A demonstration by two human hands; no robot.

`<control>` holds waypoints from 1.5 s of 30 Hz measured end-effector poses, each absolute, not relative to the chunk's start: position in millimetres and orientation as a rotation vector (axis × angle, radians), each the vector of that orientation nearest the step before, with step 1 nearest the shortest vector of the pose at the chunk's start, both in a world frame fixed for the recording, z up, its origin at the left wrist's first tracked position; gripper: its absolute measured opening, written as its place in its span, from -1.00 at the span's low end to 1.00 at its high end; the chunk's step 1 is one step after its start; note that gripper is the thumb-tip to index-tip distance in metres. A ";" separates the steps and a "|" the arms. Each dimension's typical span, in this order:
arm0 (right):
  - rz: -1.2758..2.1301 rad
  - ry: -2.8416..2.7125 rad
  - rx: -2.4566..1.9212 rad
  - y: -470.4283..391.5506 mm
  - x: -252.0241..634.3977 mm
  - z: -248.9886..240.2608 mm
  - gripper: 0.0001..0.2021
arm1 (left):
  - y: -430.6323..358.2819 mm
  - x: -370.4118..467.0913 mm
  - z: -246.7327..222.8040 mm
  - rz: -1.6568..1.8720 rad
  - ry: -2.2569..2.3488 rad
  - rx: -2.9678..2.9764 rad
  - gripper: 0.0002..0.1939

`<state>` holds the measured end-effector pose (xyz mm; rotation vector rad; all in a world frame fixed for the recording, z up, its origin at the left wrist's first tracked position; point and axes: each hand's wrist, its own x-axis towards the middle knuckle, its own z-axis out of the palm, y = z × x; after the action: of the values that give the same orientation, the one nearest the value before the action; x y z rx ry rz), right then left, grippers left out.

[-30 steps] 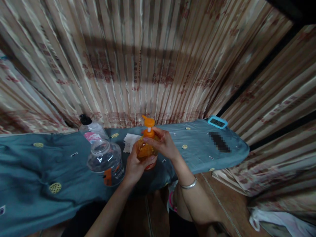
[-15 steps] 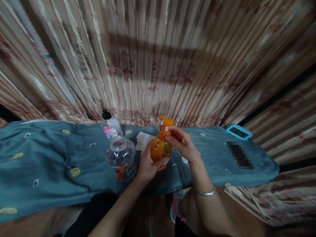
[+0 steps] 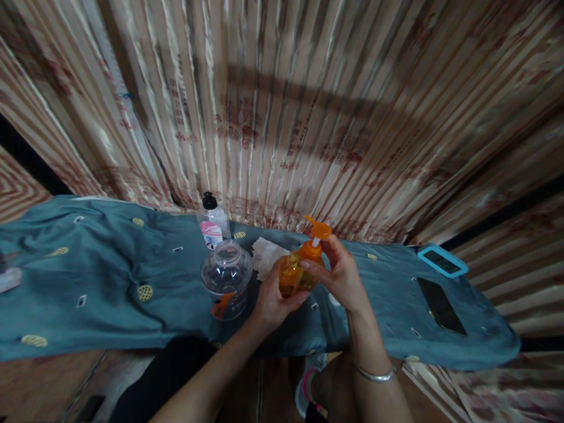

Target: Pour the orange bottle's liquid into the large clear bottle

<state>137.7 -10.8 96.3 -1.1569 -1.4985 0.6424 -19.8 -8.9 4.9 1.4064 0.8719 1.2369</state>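
An orange pump bottle with yellow-orange liquid is held between both hands over the cloth-covered surface. My left hand wraps round its lower body. The fingers of my right hand close on the orange collar just below the pump head. Left of the hands stands a clear, open-topped plastic jar with an orange label. Behind that jar is a clear bottle with a black cap and a pink label. A white cloth or paper lies partly behind my left hand.
A blue-framed digital clock and a dark phone lie on the right of the teal patterned cloth. A pleated curtain hangs behind. Part of a pale object shows at the left edge.
The view has shifted, so most things appear farther right and the pale object at left has come into view. My right hand's fingers sit lower round the collar.
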 end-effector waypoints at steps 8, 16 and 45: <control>0.786 -1.552 -1.101 -12.2 141.4 100.7 -0.66 | -9.3 -19.1 3.2 1.248 0.885 1.420 -0.15; 0.577 -1.468 -1.198 -9.8 137.6 95.0 -0.60 | -9.2 -19.1 3.9 1.254 0.852 1.428 -0.16; 0.634 -1.515 -1.140 -10.0 135.5 97.4 -0.67 | -7.5 -20.6 0.5 1.288 0.837 1.462 -0.15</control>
<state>135.5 -10.0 97.4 -1.1395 -1.5151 0.6337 -20.6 -7.5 0.5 1.4615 0.8367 1.2884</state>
